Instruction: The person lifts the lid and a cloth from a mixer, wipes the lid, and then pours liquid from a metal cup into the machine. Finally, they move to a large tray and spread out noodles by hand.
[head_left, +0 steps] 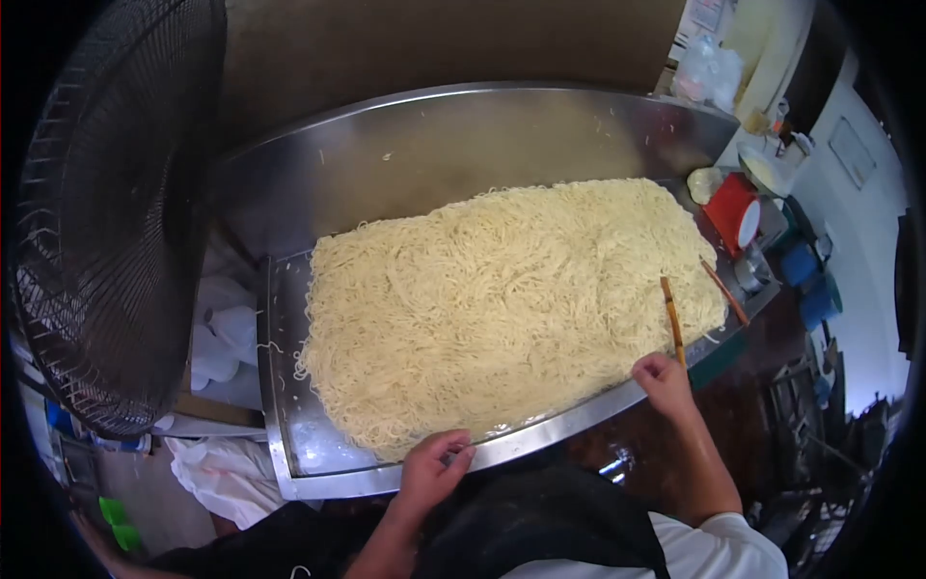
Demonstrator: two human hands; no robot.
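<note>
A wide mass of pale yellow noodles point(511, 289) covers most of a shallow metal tray point(540, 431). My left hand point(439, 467) is at the tray's front rim, beside the noodles' lower edge, with its fingers loosely curled and a gap at the thumb; nothing shows in it. Over the front rim further right is my right hand point(664, 382), its fingers drawn together; what they hold, if anything, is hidden. A brown stick point(672, 318) lies over the noodles, its near end beside that hand. A second, reddish stick point(724, 291) rests at the noodles' right edge.
A large fan point(106, 222) stands at the left. Beyond the tray's right end are a red scale point(731, 210), a metal bowl point(752, 270) and blue containers point(820, 299). White plastic jugs point(234, 333) and a white sack point(227, 475) are at the left.
</note>
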